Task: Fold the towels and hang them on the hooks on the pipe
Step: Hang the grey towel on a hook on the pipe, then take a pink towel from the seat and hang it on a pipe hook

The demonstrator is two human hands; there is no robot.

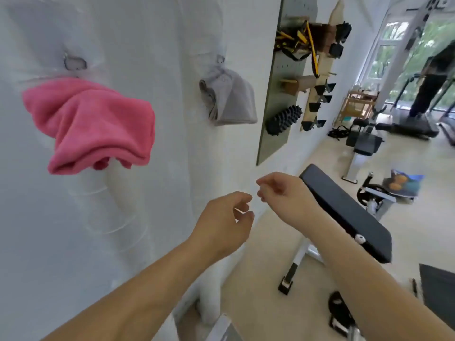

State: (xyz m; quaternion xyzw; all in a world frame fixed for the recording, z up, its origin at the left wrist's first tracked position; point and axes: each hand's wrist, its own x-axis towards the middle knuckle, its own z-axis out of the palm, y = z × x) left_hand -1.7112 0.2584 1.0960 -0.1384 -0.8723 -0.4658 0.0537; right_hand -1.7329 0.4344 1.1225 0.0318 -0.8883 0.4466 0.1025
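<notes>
A folded pink towel [93,124] hangs from a metal hook [73,62] on the white pipe at the upper left. A folded grey towel [229,99] hangs from a second hook [220,59] further right. Both my hands are below the towels and hold nothing. My left hand [224,222] has loosely curled fingers, and my right hand [278,190] sits just right of it with its fingers curled inward. Neither hand touches a towel.
A black padded weight bench [349,212] stands right of my hands. A pegboard [283,77] with bands, a spiked roller and a wooden rack is mounted on the wall behind. Gym machines and a person on a treadmill [433,77] fill the far right.
</notes>
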